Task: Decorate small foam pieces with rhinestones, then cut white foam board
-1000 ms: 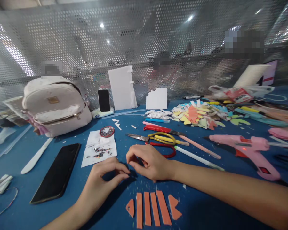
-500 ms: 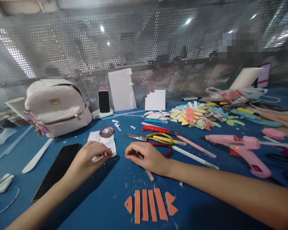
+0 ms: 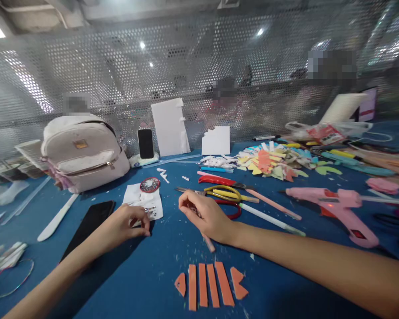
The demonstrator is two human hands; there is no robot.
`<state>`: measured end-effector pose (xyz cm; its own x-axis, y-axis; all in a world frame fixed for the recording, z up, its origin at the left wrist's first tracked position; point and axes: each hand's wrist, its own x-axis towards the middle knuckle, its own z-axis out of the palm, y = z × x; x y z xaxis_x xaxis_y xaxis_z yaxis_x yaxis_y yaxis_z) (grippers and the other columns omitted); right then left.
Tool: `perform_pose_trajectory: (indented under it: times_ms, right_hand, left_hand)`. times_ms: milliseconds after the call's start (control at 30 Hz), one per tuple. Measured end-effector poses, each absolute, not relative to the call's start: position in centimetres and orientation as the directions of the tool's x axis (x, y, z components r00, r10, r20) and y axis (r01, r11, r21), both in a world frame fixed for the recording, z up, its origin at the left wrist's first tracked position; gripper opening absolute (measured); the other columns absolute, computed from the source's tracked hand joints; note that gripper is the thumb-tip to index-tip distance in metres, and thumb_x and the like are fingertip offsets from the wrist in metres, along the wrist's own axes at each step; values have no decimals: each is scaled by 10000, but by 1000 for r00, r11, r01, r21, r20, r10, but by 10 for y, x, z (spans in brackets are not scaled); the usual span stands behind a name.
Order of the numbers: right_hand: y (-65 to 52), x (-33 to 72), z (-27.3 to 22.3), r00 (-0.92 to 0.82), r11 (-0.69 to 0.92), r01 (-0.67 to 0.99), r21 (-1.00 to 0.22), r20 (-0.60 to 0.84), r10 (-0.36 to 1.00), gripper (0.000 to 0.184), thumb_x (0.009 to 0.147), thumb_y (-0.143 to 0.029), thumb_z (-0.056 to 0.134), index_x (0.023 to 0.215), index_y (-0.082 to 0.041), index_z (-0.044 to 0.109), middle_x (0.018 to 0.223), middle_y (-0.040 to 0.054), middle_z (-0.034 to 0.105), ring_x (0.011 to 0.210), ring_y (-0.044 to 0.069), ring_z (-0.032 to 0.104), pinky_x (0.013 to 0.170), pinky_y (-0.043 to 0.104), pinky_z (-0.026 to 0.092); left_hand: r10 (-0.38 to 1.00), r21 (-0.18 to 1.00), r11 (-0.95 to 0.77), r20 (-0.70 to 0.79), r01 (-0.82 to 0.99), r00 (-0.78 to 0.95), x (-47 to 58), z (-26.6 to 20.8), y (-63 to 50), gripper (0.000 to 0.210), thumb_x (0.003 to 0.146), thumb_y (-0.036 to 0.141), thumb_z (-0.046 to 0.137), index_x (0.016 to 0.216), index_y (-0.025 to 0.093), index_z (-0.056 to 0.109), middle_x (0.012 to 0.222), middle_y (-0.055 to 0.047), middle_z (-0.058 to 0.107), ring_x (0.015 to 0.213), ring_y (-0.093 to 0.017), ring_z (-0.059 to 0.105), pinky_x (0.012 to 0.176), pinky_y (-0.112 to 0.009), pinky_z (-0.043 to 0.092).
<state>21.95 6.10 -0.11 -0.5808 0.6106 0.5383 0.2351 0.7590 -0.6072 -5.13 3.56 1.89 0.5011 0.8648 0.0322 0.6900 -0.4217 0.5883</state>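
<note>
My left hand (image 3: 126, 226) rests on the blue table (image 3: 146, 274), fingers curled, fingertips pressing the near edge of a white sheet of paper (image 3: 140, 204) scattered with small sparkly bits; a round red-rimmed lid (image 3: 150, 184) sits on the paper's far end; a black phone (image 3: 88, 223) lies just left of my wrist. My right hand (image 3: 208, 218) is closed around a thin pink stick (image 3: 209, 243), whose end pokes out beneath my palm; thumb and forefinger pinch together at the tip. Just beyond that hand lie scissors with yellow and red handles (image 3: 224, 197); a pink glue gun (image 3: 339, 208) lies well to the right. Nearest me, orange foam strips (image 3: 209, 285) sit in a row between two orange cut pieces. A beige backpack (image 3: 83, 153) stands at the far left, against a perforated metal screen.
</note>
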Motion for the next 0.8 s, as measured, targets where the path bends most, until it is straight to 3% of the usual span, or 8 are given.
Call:
perform_pose_trajectory:
  times_ms: [133, 367, 433, 500, 800]
  right_hand:
    - [61, 219, -2, -581, 754, 237, -613, 533, 615, 75, 975, -213, 467, 905, -205, 494, 719, -26, 519, 608, 124, 473, 585, 229, 344]
    - [58, 219, -1, -568, 754, 215, -621, 549, 614, 53, 929, -203, 534, 880, -200, 512, 637, -56, 450, 556, 108, 432, 543, 214, 305]
    - [57, 219, -1, -569, 778, 209, -593, 573, 590, 43, 907, -189, 553, 879, -195, 522, 629, -60, 445, 549, 102, 429, 539, 211, 304]
    - [56, 219, -1, -571, 814, 193, -548, 612, 547, 39, 892, -177, 561, 877, -190, 528, 631, -63, 450, 540, 93, 424, 539, 208, 308]
    - [54, 219, -1, -587, 898, 138, -417, 696, 413, 79, 841, -120, 569, 849, -187, 528, 668, -59, 487, 518, 69, 406, 517, 191, 316]
  left_hand:
    - [879, 625, -394, 41, 674, 476, -47, 25, 33, 159, 831, 276, 683, 700, 193, 720, 717, -7, 727, 657, -158, 614, 642, -235, 433]
    - [942, 722, -330, 205, 608, 266, -28, 20, 14, 142, 884, 264, 626, 764, 195, 659, 767, -17, 701, 748, -180, 646, 713, -281, 484]
    - [938, 775, -346, 272, 529, 216, -20, 13, 7, 42, 859, 233, 665, 831, 202, 663, 772, -6, 700, 728, -167, 658, 702, -271, 506]
    - [922, 805, -387, 346, 451, 174, -14, 8, 1, 137, 845, 180, 690, 970, 222, 652, 776, 19, 704, 714, -148, 668, 708, -256, 525]
    - [813, 694, -557, 569, 456, 125, -16, 0, -10, 413, 840, 93, 743, 1193, 257, 605, 844, 39, 723, 752, -117, 694, 814, -230, 544]
